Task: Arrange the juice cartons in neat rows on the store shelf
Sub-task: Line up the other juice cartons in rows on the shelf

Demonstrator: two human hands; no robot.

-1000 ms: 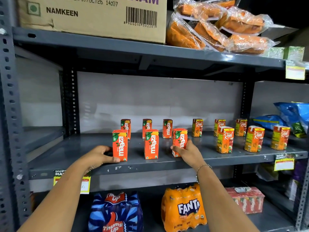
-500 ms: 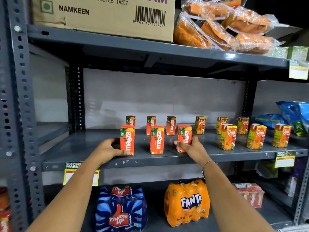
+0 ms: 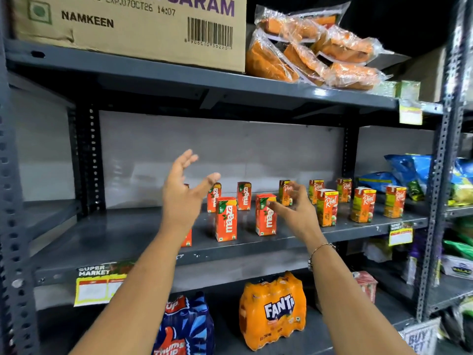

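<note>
Above the grey shelf point(image 3: 128, 234), the left hand point(image 3: 183, 198) and right hand point(image 3: 294, 211) are raised, fingers spread, holding nothing. Orange Maaza cartons point(image 3: 226, 219) and Real cartons point(image 3: 327, 207) stand upright in rows.

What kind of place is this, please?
Most likely a supermarket aisle or its stockroom: grey metal shelf carrying "Super Market" price tags, rows of juice cartons, and a Fanta bottle pack below.

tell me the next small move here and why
Probably lower the open left hand onto the orange Maaza juice carton it mostly hides and check it against the two front cartons. Both hands hover empty; the right hand is blurred.
</note>
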